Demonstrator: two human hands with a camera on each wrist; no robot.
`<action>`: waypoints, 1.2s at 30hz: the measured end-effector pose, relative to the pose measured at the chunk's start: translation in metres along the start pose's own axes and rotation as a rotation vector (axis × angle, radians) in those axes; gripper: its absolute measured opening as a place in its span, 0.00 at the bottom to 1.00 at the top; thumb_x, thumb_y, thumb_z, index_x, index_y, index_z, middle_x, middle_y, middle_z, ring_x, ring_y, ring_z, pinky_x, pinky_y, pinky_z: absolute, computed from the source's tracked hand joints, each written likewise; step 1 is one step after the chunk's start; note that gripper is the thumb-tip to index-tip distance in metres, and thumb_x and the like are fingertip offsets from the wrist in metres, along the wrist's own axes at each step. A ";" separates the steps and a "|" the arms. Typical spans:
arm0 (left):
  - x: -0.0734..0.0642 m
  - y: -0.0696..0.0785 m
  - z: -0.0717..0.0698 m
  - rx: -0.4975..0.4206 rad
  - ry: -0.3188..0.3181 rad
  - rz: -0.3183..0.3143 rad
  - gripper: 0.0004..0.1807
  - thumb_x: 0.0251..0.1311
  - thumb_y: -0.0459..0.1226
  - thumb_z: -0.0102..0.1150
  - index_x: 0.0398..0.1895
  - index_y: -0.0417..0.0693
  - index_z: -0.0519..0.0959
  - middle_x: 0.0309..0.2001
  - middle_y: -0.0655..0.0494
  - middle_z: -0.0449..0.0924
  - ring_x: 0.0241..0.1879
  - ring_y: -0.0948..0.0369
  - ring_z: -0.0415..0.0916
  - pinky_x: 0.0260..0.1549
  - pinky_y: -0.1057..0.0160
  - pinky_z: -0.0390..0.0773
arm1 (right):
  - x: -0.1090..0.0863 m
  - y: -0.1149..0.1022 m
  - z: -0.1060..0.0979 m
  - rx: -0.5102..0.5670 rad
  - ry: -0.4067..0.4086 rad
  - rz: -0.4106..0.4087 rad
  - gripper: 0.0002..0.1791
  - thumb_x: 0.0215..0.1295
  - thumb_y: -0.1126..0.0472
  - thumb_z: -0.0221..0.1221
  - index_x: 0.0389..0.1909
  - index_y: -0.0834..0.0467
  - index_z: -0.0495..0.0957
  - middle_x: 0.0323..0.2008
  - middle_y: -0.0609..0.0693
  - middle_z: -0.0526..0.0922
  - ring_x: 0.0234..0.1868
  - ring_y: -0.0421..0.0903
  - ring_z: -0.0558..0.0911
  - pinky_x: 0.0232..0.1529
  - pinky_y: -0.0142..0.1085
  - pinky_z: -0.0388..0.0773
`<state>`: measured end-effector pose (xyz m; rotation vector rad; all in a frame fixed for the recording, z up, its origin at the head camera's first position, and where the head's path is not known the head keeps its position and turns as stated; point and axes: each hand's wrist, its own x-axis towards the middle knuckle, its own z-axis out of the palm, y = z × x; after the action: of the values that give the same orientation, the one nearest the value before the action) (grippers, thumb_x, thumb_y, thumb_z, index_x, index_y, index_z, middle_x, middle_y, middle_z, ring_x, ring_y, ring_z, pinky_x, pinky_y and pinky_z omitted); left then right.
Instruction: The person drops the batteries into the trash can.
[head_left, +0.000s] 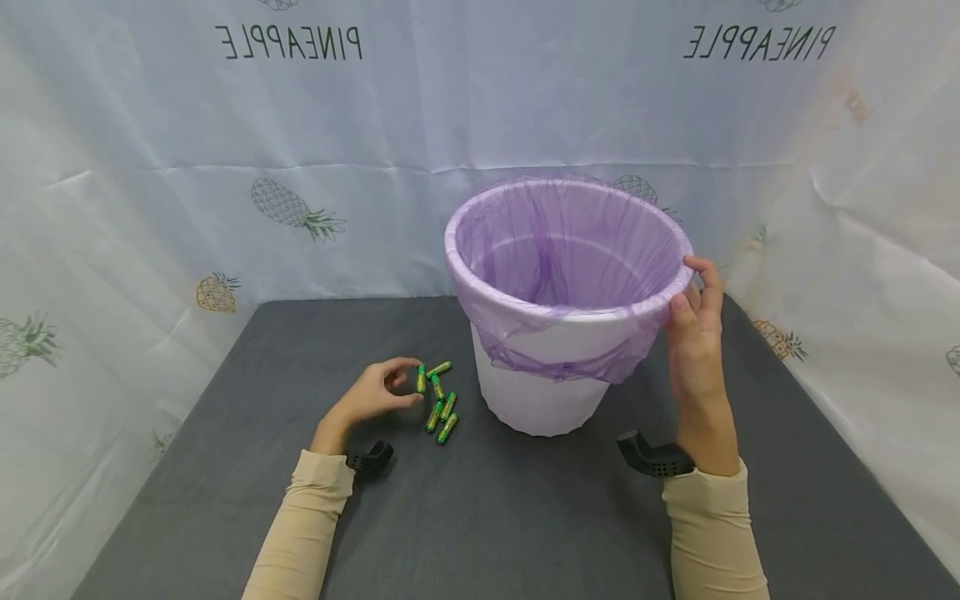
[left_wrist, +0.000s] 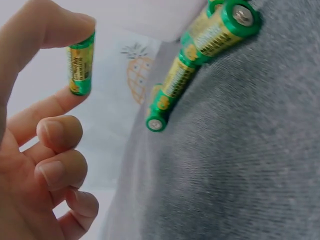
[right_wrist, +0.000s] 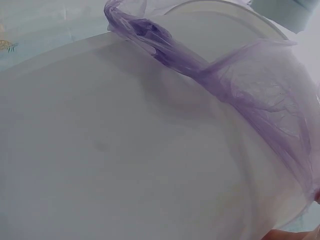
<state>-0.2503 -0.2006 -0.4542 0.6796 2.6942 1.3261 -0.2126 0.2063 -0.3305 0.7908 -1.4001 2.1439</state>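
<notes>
My left hand [head_left: 372, 393] pinches a small green and yellow battery [left_wrist: 81, 67] end to end between thumb and index finger; its other fingers curl loosely. Just right of it, several like batteries [head_left: 447, 429] lie in a loose cluster on the dark table. A white trash bin [head_left: 536, 408] stands upright on the right, lined with a thin purple bag [head_left: 517, 337] folded over its rim. At the bin's right side, my right hand [head_left: 697, 342] grips the rim through the bag. Only bits of its fingers [right_wrist: 287, 235] show in the right wrist view, at the lower right corner.
A dark grey cloth-like surface [head_left: 510, 508] covers the table. White curtains [head_left: 405, 108] with pineapple prints hang behind it and on both sides. Black wrist mounts [head_left: 656, 458] sit on both wrists.
</notes>
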 end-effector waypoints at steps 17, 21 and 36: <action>-0.005 0.035 -0.012 -0.028 0.148 0.059 0.24 0.55 0.32 0.66 0.57 0.38 0.75 0.25 0.52 0.61 0.22 0.70 0.52 0.27 0.68 0.60 | 0.000 0.000 0.000 0.004 -0.006 -0.011 0.23 0.70 0.58 0.55 0.62 0.51 0.60 0.47 0.49 0.73 0.45 0.39 0.73 0.51 0.29 0.70; -0.009 0.062 -0.019 -0.012 0.229 0.105 0.24 0.54 0.27 0.64 0.56 0.33 0.74 0.26 0.57 0.59 0.23 0.69 0.52 0.26 0.68 0.59 | 0.001 0.000 0.001 0.006 -0.010 -0.006 0.22 0.70 0.59 0.54 0.62 0.51 0.60 0.47 0.49 0.72 0.45 0.39 0.73 0.51 0.29 0.70; 0.005 0.094 -0.040 -0.015 0.363 0.295 0.25 0.50 0.27 0.65 0.56 0.41 0.77 0.26 0.61 0.59 0.24 0.67 0.55 0.26 0.68 0.57 | -0.001 -0.003 -0.002 0.002 -0.053 0.021 0.23 0.71 0.59 0.52 0.63 0.51 0.57 0.44 0.46 0.74 0.44 0.38 0.73 0.51 0.29 0.70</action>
<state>-0.2312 -0.1779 -0.3565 0.9494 2.9432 1.6826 -0.2107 0.2095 -0.3299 0.8433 -1.4393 2.1551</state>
